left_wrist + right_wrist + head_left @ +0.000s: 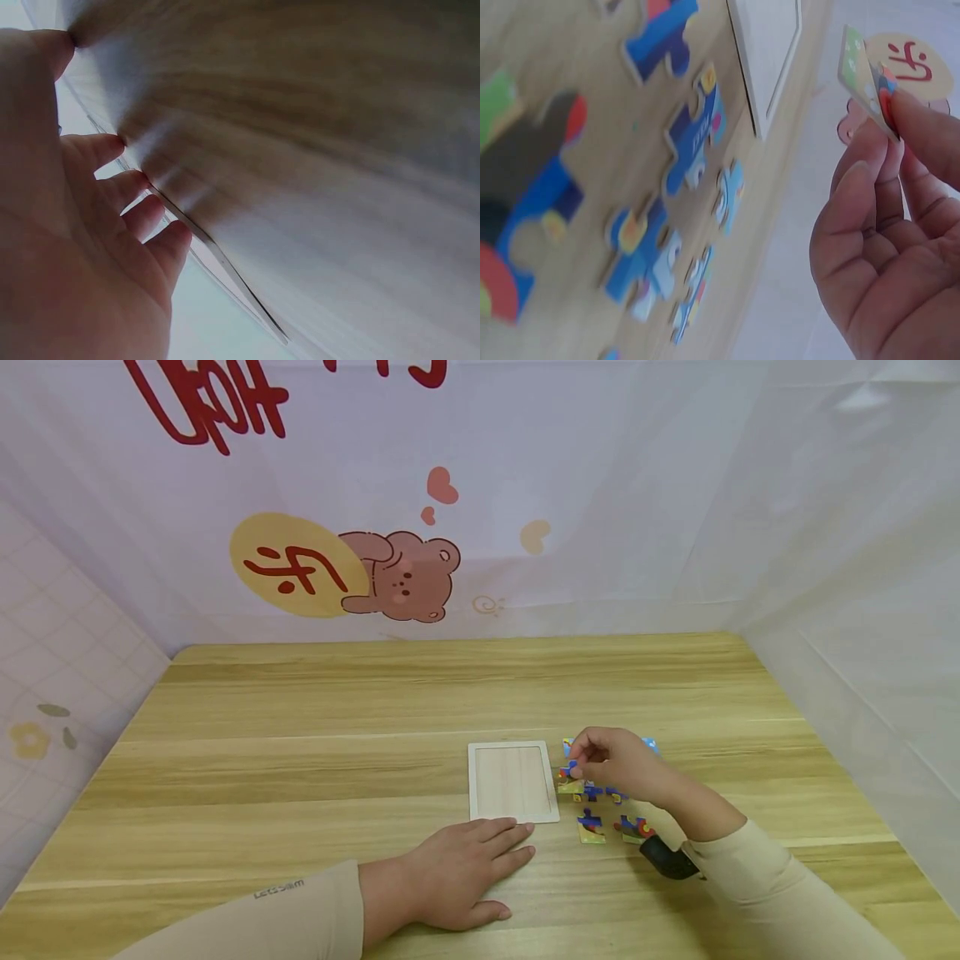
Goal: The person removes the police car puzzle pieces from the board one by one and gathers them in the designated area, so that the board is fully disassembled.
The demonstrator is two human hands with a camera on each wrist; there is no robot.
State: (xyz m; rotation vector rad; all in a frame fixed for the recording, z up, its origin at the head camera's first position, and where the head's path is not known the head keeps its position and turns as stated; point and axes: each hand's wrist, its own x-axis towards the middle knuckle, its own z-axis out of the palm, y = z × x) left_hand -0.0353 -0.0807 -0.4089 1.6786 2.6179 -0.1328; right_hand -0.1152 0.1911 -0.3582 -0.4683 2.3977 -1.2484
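Between thumb and fingers, my right hand (618, 766) pinches a puzzle piece (866, 86) with a green edge and red and blue print, lifted off the table. That hand is just right of a pale wooden puzzle frame (513, 745), whose recess shows bare wood. My left hand (465, 872) rests palm down, fingers spread, with fingertips at the frame's near edge. Several loose blue, red and yellow pieces (591, 828) lie under and near the right hand; some are partly hidden by it. One blue piece (697, 135) lies close to the frame in the right wrist view.
The wooden table (300, 718) extends to both sides. A white cloth backdrop (600, 460) with a printed bear (408, 577) hangs along the back edge, and cloth walls stand left and right. A black wrist device (667, 860) is under the right forearm.
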